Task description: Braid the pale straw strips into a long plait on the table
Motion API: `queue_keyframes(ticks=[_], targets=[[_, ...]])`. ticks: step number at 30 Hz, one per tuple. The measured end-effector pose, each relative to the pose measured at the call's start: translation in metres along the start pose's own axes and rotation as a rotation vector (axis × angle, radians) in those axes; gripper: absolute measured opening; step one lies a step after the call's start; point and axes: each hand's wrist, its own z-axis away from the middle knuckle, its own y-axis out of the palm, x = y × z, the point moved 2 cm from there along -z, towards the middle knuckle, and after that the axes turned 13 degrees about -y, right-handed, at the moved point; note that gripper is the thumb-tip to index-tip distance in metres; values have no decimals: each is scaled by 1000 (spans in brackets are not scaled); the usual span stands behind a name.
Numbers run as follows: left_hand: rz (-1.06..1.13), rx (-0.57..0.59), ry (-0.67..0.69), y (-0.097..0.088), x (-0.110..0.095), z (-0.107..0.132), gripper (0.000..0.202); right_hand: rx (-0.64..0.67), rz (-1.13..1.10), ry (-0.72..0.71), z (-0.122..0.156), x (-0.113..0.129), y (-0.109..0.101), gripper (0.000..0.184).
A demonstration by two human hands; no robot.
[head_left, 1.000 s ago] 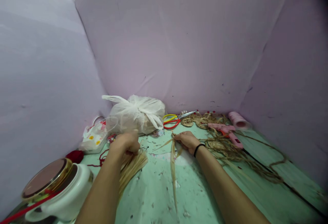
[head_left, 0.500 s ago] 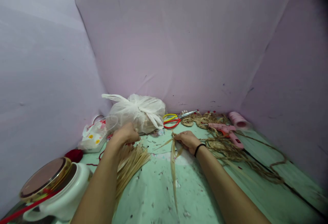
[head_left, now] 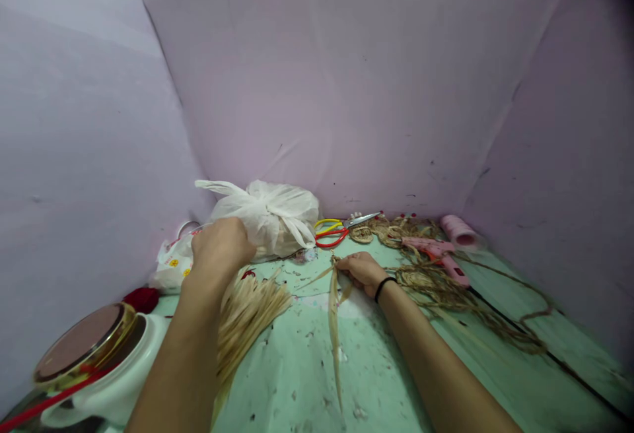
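Note:
My right hand (head_left: 361, 270) pinches the knotted top of a few pale, flat raffia strips (head_left: 335, 327) on the green work surface. One long strip hangs down towards me and shorter ones splay to the sides. My left hand (head_left: 225, 243) is lifted above the near side of the white bag, back of the hand up and fingers curled in. Whatever it may hold is hidden. Below it, partly behind my left forearm, lies a thick bundle of raffia strips (head_left: 252, 314) with its ends fanned out.
Beyond my hands are a tied white plastic bag (head_left: 267, 212) and red-and-yellow-handled scissors (head_left: 337, 232). To the right lie jute cord (head_left: 426, 281), a pink glue gun (head_left: 440, 255) and a pink thread spool (head_left: 460, 230). A white pot (head_left: 129, 367) stands near left. Lilac walls enclose three sides.
My left hand has risen from the raffia bundle and moved slightly left, its fingers now turned out of sight. My right hand stays at the knotted strips.

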Motion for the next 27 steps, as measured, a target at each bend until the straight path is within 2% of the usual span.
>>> queue_keyframes(ticks=[2,5,6,7,9,11,13,14,15,18,20,23,27], targets=[[40,-79,-33,-12,7,5,18,2,1,5,0,0,0,29],[199,-319,-89,-32,21,16,22,5,-3,8,0,-1,0,28],[294,-384,-47,-37,23,20,22,6,-7,5,0,-1,-1,28],[392,-395,25,-40,22,24,21,8,-12,3,-1,-1,-1,28],[563,-305,241,-38,8,30,17,9,-21,1,-1,-1,-1,28],[630,-46,434,-19,-19,32,15,9,-27,-2,-1,-1,0,29],[656,294,565,14,-54,30,15,6,-31,-11,0,0,0,29],[669,396,602,33,-71,28,15,4,-31,-17,1,0,0,29],[666,438,611,53,-85,25,15,2,-31,-23,1,1,0,28],[616,400,577,102,-115,13,17,-1,-28,-37,1,1,0,27],[602,398,546,123,-123,8,17,1,-29,-41,1,0,0,26],[627,428,502,137,-124,5,17,9,-35,-36,-1,-1,0,25],[621,426,402,143,-121,4,15,18,-38,-35,-2,-2,0,26]])
